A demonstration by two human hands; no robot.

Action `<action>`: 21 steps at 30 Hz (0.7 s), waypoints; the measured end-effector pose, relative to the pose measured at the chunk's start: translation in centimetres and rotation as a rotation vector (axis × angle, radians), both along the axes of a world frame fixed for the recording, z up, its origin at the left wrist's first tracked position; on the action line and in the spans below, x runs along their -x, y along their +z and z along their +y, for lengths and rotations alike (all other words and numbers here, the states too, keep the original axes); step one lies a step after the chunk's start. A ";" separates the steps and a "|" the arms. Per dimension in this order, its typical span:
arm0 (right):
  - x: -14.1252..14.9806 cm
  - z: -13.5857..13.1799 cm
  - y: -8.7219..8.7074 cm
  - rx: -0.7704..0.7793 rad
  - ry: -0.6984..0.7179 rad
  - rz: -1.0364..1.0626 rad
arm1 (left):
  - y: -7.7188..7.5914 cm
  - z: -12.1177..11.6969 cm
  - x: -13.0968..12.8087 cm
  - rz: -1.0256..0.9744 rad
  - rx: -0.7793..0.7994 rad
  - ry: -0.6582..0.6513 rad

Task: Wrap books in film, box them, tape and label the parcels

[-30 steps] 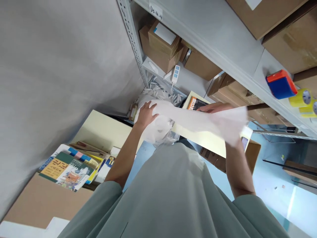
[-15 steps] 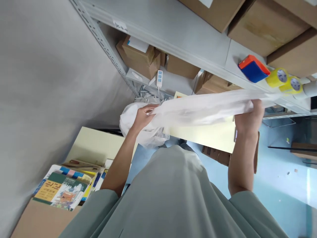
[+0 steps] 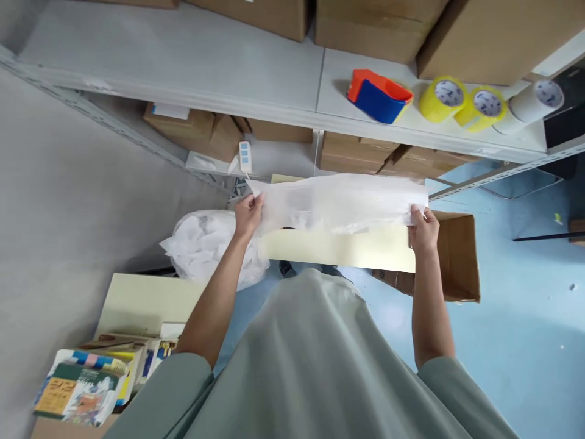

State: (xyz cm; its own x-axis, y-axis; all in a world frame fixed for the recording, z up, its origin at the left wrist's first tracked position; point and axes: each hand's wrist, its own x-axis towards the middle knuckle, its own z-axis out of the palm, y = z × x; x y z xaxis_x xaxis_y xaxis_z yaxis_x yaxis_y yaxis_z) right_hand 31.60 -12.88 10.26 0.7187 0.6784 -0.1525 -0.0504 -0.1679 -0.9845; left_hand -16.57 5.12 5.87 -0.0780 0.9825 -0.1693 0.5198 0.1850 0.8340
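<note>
A long strip of translucent white packing foam sheet [image 3: 347, 201] is stretched level between my two hands. My left hand [image 3: 249, 214] pinches its left end, thumb on top. At the other end my right hand [image 3: 423, 228] grips the lower corner between thumb and fingers. Beneath the sheet lies a pale yellow tabletop [image 3: 338, 249], partly covered by it. A white plastic bag [image 3: 205, 241] stuffed with white sheets sits left of the table, behind my left forearm.
Ahead runs a grey shelf [image 3: 183, 61] with cardboard boxes, an orange-and-blue tape dispenser [image 3: 379, 97] and yellow tape rolls [image 3: 442, 99]. A power strip [image 3: 245, 157] hangs below. An open cardboard box [image 3: 457, 256] stands at right; books [image 3: 80, 390] lie lower left.
The sheet has come from a slanted, blurred position to a flatter, level one. My right hand has moved left and slightly down in view. The view has swung to the right.
</note>
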 end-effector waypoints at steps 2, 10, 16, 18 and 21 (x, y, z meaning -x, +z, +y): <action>-3.1 -1.7 -2.1 0.088 -0.004 -0.037 | -0.7 -0.1 -3.0 0.209 -0.033 -0.054; -10.6 -5.5 -10.1 0.442 0.125 -0.236 | -4.7 -2.3 -11.4 0.692 0.106 -0.184; -11.2 -4.6 -13.1 0.780 0.317 -0.476 | -7.1 -3.1 -13.2 0.810 0.222 -0.172; -10.8 -4.1 -13.5 0.873 0.360 -0.540 | -7.8 -2.9 -13.4 0.818 0.232 -0.168; -10.1 -3.5 -13.8 0.943 0.388 -0.607 | -8.9 -2.5 -13.3 0.818 0.253 -0.159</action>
State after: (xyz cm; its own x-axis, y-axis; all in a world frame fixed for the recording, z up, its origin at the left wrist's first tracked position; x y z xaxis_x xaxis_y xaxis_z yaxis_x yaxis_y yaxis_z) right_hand 41.69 -16.41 -3.56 0.6168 0.6694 -0.4141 0.5963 -0.7408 -0.3093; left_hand -3.29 2.64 -3.02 -0.1355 0.9326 -0.3345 0.9732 0.1886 0.1315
